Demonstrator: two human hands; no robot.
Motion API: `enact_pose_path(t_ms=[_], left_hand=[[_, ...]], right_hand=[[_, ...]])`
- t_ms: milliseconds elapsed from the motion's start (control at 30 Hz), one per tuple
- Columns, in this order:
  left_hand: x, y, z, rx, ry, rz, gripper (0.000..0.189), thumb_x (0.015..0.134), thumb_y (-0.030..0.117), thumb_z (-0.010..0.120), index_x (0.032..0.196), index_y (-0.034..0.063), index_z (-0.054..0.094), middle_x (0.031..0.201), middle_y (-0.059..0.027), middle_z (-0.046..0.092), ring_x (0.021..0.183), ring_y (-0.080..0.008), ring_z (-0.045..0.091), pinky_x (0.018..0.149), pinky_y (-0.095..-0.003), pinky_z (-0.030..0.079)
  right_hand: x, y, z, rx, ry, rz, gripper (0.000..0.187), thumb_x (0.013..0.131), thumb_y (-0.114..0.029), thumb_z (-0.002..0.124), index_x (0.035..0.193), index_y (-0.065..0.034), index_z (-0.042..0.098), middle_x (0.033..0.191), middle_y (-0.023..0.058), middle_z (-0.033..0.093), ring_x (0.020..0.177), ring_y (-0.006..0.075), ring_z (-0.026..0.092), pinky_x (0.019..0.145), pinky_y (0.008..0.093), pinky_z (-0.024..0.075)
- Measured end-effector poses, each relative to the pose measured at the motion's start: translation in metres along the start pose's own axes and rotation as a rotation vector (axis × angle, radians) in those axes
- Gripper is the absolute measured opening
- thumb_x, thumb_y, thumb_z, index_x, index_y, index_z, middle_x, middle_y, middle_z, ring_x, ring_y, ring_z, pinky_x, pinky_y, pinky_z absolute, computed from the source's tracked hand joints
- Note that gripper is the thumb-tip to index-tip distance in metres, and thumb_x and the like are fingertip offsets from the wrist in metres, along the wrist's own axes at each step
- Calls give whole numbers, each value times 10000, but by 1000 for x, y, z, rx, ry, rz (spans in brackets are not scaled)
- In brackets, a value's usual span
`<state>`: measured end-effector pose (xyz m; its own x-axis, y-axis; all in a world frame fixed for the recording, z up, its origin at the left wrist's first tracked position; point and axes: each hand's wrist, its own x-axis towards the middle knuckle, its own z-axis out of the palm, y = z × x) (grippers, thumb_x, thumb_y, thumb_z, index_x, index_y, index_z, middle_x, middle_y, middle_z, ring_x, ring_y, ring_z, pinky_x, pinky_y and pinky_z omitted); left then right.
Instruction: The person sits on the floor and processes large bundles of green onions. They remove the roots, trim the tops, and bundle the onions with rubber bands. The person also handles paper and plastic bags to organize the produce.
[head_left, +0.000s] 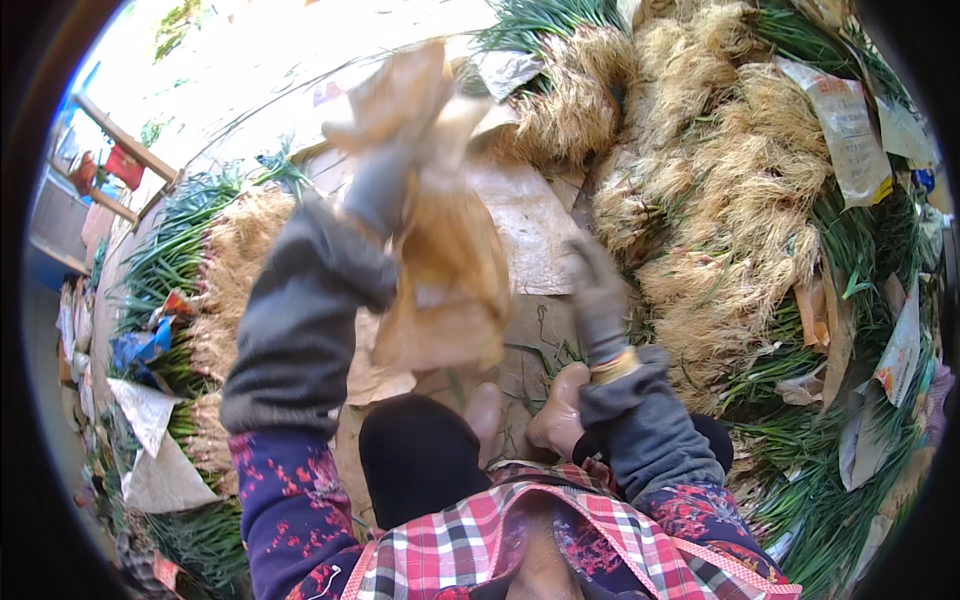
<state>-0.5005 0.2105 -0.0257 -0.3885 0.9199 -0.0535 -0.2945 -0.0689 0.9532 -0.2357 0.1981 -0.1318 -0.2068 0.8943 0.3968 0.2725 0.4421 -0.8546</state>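
Note:
My left hand (382, 187), in a grey glove, is raised before me and grips a crumpled brown paper sheet (454, 277). Motion blurs both the hand and the paper, which hangs over the ground and also sticks up past the fingers. My right hand (598, 289), gloved as well, is low on the right above my boot (562, 405). Nothing shows in it, but blur hides how its fingers are set. Just beyond it a pale flat sheet (525, 225) lies on the ground. To its right is a large heap of spring onions with tan roots (720, 172).
More spring onions (187, 232) lie along the left with roots turned inward, with pieces of paper (169, 472) among them. A further bundle (574, 97) lies at the far side. Printed sacking (847, 127) covers part of the right heap. A wooden frame (124, 142) stands at far left.

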Motion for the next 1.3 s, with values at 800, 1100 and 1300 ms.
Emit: enact_pose_path(t_ms=[800, 1100, 1300], left_hand=[[-103, 12, -300, -116, 223, -75, 369, 779, 96, 664, 1132, 18, 594, 951, -103, 652, 903, -208, 629, 807, -327, 518], [-120, -253, -435, 164, 808, -526, 337, 716, 215, 733, 935, -36, 679, 889, -131, 656, 769, -248, 605, 727, -340, 488], [-129, -278, -551, 844, 799, -496, 693, 681, 401, 764, 1123, -105, 596, 1191, -213, 601, 1055, -285, 583, 895, -357, 464]], right_hand=[[-59, 97, -109, 6, -107, 722, 241, 870, -194, 561, 936, 26, 633, 801, 61, 626, 647, 131, 580, 606, 275, 478], [-90, 115, -86, -698, -911, 790, 434, 867, -381, 534, 1140, -61, 639, 1108, 167, 653, 1036, 312, 613, 906, 380, 464], [-106, 115, -88, -802, -1011, 779, 450, 866, -389, 519, 1148, -59, 639, 1133, 177, 642, 1084, 332, 590, 933, 396, 446]])
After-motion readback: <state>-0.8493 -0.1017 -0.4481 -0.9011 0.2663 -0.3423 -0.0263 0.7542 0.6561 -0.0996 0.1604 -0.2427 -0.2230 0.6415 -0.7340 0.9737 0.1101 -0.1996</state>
